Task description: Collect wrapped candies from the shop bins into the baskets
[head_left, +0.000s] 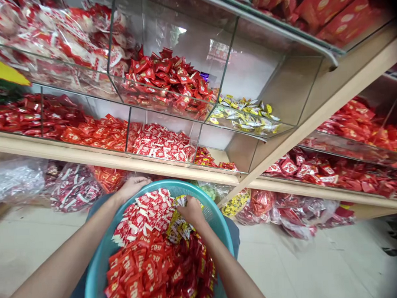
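A round, teal plastic basket with a mesh wall [92,274] holds four heaps of small wrapped candies, the pieces too many to count. At its far left lie flat red-and-white packets [148,211]; at its far right, crinkled yellow-wrapped candies [178,228]; at its near left, bright red packets with pale lettering [137,266]; at its near right, glossy dark red candies with yellow print [197,262].

Of the two hands, the left hand [134,188] is at the basket's far-left rim; whether its fingers grip is unclear. The right hand [191,210] reaches inside the basket, fingers bent among the yellow-wrapped candies; I cannot tell whether it grasps any.

Beyond the basket, a pale wooden shelf unit [173,168] has clear-walled compartments. One holds a pile of red-and-white packets [162,143]; above it, another holds shiny red twisted candies [173,78] with one purple wrapper [204,76] showing. Right of the basket, a clear plastic bag of yellow candies [237,203] stands on the pale tiled floor [271,268].
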The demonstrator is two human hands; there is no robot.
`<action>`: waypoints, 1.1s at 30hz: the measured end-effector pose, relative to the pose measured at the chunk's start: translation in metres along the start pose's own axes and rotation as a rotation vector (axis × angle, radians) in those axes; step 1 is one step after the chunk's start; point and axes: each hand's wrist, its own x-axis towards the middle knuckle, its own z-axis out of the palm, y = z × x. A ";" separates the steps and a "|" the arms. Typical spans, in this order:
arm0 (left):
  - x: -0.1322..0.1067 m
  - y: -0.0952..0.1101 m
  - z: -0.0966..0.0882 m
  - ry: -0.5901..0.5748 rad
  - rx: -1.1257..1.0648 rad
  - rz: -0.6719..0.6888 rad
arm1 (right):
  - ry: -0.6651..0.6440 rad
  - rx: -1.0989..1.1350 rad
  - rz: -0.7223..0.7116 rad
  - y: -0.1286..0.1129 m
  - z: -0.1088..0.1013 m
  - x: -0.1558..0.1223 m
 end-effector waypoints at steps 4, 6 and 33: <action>-0.002 0.000 -0.001 -0.013 -0.015 0.025 | 0.061 0.015 0.033 -0.008 0.020 -0.009; -0.004 0.001 -0.002 -0.009 -0.009 0.033 | 0.061 0.030 0.042 -0.009 0.021 -0.011; -0.019 0.018 0.003 0.017 0.011 0.047 | -0.025 -0.342 -0.091 0.022 -0.030 0.006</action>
